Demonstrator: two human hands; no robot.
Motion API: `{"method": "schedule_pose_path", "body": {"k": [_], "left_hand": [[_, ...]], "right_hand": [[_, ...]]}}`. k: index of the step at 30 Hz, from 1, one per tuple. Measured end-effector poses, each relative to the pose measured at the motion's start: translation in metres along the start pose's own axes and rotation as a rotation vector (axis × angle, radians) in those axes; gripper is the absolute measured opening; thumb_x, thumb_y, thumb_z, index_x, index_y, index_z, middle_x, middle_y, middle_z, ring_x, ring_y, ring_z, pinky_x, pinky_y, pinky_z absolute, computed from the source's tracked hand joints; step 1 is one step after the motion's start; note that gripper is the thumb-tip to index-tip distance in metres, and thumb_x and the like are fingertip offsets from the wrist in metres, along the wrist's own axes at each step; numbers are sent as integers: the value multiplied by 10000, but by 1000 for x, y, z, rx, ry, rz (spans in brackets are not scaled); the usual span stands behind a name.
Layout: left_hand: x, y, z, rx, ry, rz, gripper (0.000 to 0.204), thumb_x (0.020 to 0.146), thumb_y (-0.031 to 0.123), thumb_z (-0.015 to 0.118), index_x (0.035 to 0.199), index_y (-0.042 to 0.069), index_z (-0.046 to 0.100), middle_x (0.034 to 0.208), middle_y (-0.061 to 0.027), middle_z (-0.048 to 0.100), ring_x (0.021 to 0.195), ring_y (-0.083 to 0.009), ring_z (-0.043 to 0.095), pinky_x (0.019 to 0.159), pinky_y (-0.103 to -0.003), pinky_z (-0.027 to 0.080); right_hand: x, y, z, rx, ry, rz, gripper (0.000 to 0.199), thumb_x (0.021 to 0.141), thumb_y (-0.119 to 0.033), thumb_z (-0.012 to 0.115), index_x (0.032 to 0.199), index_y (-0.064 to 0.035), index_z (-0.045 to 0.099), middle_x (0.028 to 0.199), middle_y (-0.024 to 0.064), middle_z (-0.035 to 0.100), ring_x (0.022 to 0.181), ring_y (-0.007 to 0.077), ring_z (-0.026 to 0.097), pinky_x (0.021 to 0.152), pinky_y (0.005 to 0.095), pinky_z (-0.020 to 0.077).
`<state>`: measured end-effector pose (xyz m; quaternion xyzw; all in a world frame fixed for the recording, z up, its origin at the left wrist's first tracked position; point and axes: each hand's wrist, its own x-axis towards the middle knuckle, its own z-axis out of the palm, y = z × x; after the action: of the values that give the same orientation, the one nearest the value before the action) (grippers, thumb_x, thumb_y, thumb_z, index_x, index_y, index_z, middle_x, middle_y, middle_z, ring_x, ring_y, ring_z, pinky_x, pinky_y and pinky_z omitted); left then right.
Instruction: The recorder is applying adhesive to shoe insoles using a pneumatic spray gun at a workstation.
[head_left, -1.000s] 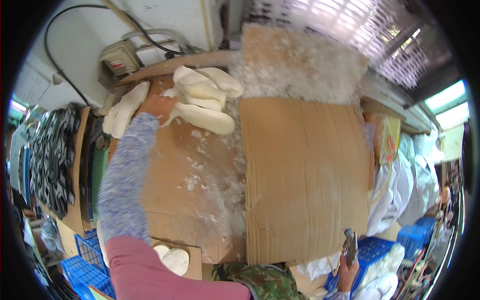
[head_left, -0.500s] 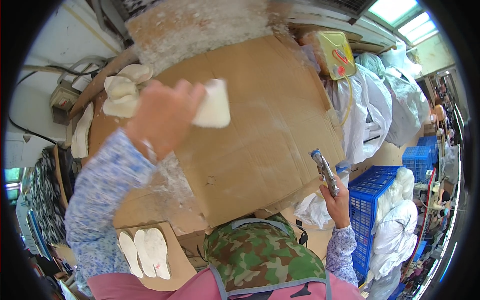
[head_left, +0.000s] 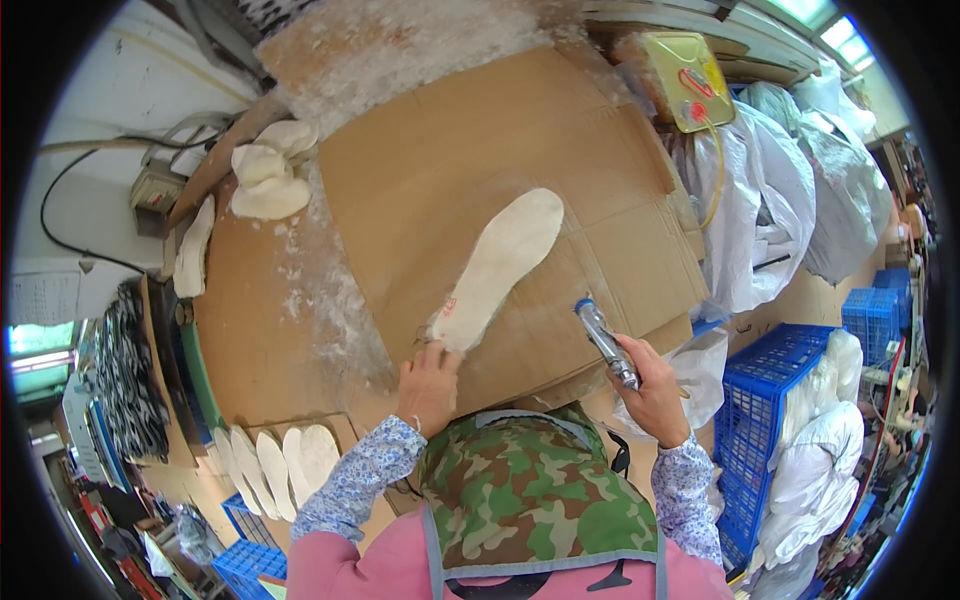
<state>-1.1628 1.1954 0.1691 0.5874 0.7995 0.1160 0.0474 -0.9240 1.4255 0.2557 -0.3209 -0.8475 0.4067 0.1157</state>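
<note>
A cream-white insole (head_left: 505, 255) lies aslant on the brown cardboard sheet (head_left: 420, 190), its wide end far and right, its narrow end with a small red mark near me. My left hand (head_left: 428, 388) holds that narrow end, fingertips close together on its edge; the thumb is hard to see. My right hand (head_left: 655, 390) is wrapped round a silver spray gun (head_left: 607, 345) with a blue tip, which points up and left over the cardboard, apart from the insole.
White pieces (head_left: 268, 172) are heaped at the far left. Several insoles (head_left: 275, 468) lie in a row at lower left. A yellow can (head_left: 690, 82) with a thin hose, white plastic sacks (head_left: 755, 200) and a blue crate (head_left: 765, 400) are on the right.
My left hand has come from the far left down toward me, and the insole it carried now lies on the cardboard. My right hand with the spray gun has shifted slightly left.
</note>
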Motion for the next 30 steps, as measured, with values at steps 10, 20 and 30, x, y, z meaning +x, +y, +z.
{"method": "schedule_pose_path", "body": {"k": [10,20,30], "left_hand": [[6,-6,34,-1311,234,-897,431,939,56,512,1326,-19,338,960,-153,612,658,-180,650,571,-283,534],[13,-35,49,-1241,414,-948,323,899,-25,548,1199,-7,427,892,-115,601,623,-137,607,560,-261,519],[14,-30,56,-1091,366,-961,414,836,-9,589,1224,-2,447,866,-119,572,712,-219,591,672,-343,504]], "right_hand": [[47,-56,26,37,-302,-65,425,817,-16,632,1232,2,546,1068,204,618,958,399,609,799,404,499],[53,-90,75,29,-607,-121,615,742,62,560,1335,-60,455,1081,196,565,898,422,595,752,473,492],[64,-95,86,-62,-678,-98,508,752,28,587,1244,-43,479,1067,201,582,926,434,593,762,488,488]]}}
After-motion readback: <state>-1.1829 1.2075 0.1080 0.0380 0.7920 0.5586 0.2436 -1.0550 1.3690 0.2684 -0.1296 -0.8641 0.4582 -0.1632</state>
